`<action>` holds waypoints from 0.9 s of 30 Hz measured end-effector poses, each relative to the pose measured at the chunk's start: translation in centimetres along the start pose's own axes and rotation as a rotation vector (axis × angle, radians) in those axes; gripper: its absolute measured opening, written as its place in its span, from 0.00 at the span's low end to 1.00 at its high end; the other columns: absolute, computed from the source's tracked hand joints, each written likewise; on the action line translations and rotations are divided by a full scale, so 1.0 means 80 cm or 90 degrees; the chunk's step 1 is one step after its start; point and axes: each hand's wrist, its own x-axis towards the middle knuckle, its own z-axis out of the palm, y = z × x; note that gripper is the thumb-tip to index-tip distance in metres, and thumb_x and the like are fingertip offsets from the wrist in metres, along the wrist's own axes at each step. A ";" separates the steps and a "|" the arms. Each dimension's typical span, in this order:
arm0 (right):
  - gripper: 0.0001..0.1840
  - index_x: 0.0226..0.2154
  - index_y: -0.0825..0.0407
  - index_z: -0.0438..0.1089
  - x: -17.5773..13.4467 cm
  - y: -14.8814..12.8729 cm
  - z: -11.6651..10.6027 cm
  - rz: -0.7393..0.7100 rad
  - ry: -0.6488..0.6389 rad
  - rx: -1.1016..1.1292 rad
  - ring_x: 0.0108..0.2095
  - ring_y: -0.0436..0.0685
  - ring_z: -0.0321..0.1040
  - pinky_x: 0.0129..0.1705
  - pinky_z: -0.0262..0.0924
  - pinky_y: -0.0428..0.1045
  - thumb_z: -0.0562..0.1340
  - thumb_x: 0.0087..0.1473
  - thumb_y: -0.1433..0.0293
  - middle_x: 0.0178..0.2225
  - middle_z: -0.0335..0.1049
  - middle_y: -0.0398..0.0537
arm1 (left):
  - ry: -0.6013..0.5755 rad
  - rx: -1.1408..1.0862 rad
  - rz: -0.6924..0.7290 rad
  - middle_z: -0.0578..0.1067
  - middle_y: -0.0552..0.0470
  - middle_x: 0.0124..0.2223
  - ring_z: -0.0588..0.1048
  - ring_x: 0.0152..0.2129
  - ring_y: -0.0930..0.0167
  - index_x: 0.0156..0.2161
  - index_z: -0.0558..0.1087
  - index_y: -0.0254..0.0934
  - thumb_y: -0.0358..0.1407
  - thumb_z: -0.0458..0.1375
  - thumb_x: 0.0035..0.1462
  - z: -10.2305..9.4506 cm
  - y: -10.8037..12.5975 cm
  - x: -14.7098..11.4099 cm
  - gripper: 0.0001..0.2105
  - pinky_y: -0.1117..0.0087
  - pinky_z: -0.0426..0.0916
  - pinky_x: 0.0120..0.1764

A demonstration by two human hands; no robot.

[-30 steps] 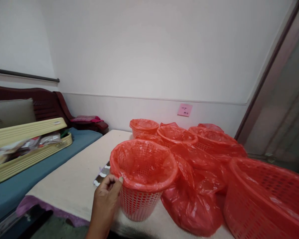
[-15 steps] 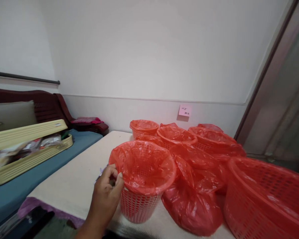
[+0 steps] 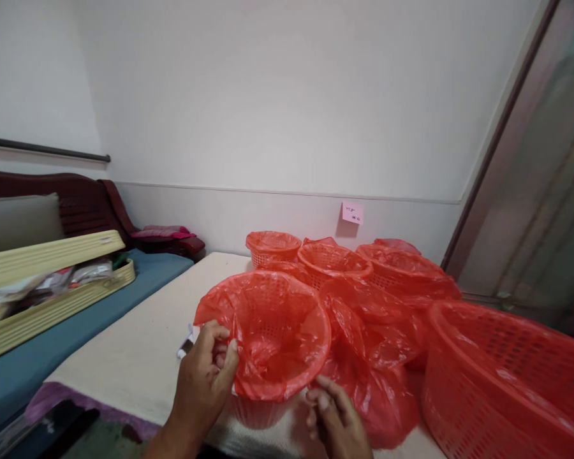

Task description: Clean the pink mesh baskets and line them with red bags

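Observation:
In front of me a plastic basket (image 3: pixel 258 413) stands on the table, lined with a thin red plastic bag (image 3: pixel 277 331) whose edge folds over the rim. My left hand (image 3: pixel 205 366) pinches the bag at the rim's near left, pulling creases into it. At the lower right of the same rim is my right hand (image 3: pixel 337 414), fingers curled and thumb and forefinger closed at the bag's edge. Just behind my left hand lies a small white and dark object (image 3: pixel 185 347), partly hidden.
Several bag-lined red baskets stand behind, including a small one (image 3: pixel 272 245). A crumpled red bag (image 3: pixel 380 395) and a large red basket (image 3: pixel 488 376) are to the right. A pink note (image 3: pixel 353 212) is on the wall. A cream container (image 3: pixel 57 303) lies on the bed (image 3: pixel 153 268).
My right hand has come into view at the basket's lower right rim. My left hand still holds the near left side, where the bag is now drawn further over the rim.

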 end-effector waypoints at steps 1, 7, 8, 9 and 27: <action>0.28 0.45 0.52 0.68 0.007 -0.013 0.000 0.020 0.025 0.088 0.25 0.53 0.69 0.26 0.66 0.47 0.64 0.50 0.49 0.28 0.71 0.46 | 0.018 0.018 0.023 0.71 0.54 0.37 0.71 0.21 0.76 0.38 0.66 0.41 0.39 0.55 0.59 0.002 -0.002 -0.002 0.05 0.74 0.65 0.26; 0.21 0.34 0.52 0.71 0.028 -0.066 0.007 0.090 -0.002 0.307 0.25 0.46 0.66 0.25 0.62 0.41 0.73 0.41 0.58 0.28 0.69 0.40 | 0.074 0.166 0.207 0.78 0.44 0.46 0.79 0.39 0.68 0.53 0.66 0.36 0.37 0.53 0.62 0.013 -0.013 -0.008 0.15 0.70 0.74 0.40; 0.19 0.32 0.52 0.70 0.031 -0.069 0.007 0.091 -0.006 0.323 0.24 0.45 0.65 0.24 0.62 0.40 0.73 0.41 0.59 0.26 0.68 0.39 | 0.063 0.178 0.241 0.78 0.44 0.47 0.79 0.42 0.68 0.55 0.66 0.35 0.34 0.51 0.62 0.014 -0.013 -0.008 0.16 0.71 0.73 0.43; 0.18 0.30 0.53 0.70 0.035 -0.071 0.006 0.094 -0.011 0.335 0.23 0.45 0.64 0.24 0.61 0.40 0.74 0.41 0.60 0.25 0.67 0.38 | 0.052 0.186 0.271 0.79 0.44 0.47 0.78 0.44 0.69 0.56 0.65 0.35 0.32 0.50 0.62 0.014 -0.014 -0.008 0.17 0.71 0.72 0.47; 0.20 0.24 0.52 0.71 0.061 -0.098 -0.020 0.024 0.062 0.317 0.24 0.47 0.64 0.25 0.63 0.41 0.77 0.31 0.61 0.23 0.69 0.38 | -0.088 0.051 0.175 0.75 0.58 0.29 0.74 0.24 0.75 0.36 0.71 0.40 0.39 0.55 0.61 0.001 -0.008 0.004 0.06 0.75 0.65 0.28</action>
